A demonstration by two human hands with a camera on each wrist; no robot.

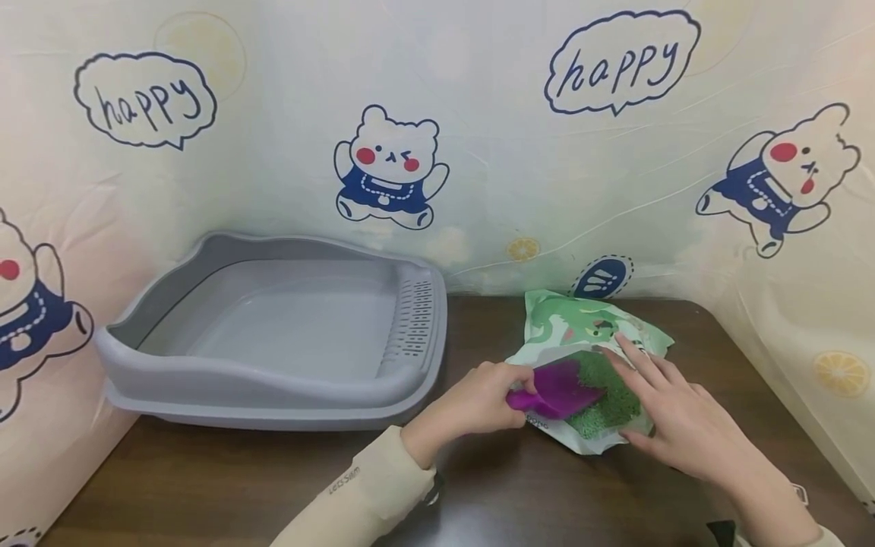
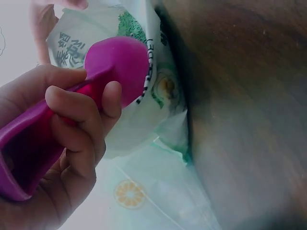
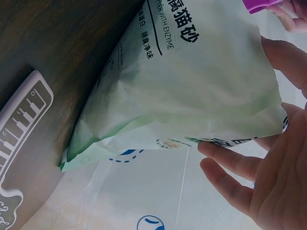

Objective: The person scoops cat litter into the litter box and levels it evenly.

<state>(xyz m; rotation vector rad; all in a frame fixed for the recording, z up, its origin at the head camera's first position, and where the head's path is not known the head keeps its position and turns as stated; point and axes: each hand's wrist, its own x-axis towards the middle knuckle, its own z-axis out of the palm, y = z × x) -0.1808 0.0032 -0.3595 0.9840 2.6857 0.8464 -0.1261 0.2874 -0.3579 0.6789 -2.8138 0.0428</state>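
Note:
My left hand (image 1: 488, 399) grips a purple scoop (image 1: 560, 387) by its handle. The scoop's blade lies in the mouth of a pale green and white cat litter bag (image 1: 560, 334), against the green pellets (image 1: 608, 395). In the left wrist view the fingers curl round the hollow handle, and the blade (image 2: 117, 67) is at the bag's rim. My right hand (image 1: 690, 414) rests at the right side of the bag's opening with its fingers fairly straight and spread. In the right wrist view its fingers (image 3: 230, 158) touch the bag (image 3: 192, 91) near its edge.
A grey litter box (image 1: 273, 387) with raised sides and a slotted ledge stands left of the bag on the dark wooden table (image 1: 273, 486). A white ruler-like piece (image 3: 24, 120) lies beside the bag. Printed cloth (image 1: 478, 76) hangs behind and at both sides.

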